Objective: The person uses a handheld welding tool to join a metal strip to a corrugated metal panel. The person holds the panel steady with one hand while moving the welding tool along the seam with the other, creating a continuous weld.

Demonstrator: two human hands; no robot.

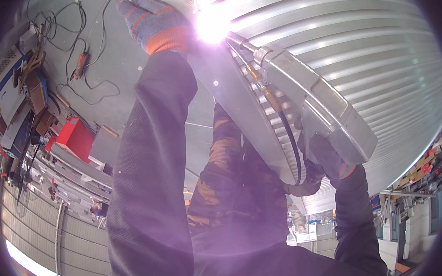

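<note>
My left hand, in a grey glove with an orange cuff, lies stretched out at the top, beside a pale metal edge left of a glaring white light. My right hand, gloved in dark grey, is wrapped round the grip of a boxy silver handheld welding gun. From the gun a metal nozzle and a thin brass-fitted feed tube reach up to the light. The glare hides the tip and the spot it meets. Beneath the gun is a large ribbed silver metal sheet, with a flat panel along its left side.
Black cables and a red-handled tool lie on the grey floor at the left. Farther left are a red box and a blue-and-white machine. A black hose bends down beside the gun. My camouflage-trousered leg is below the panel.
</note>
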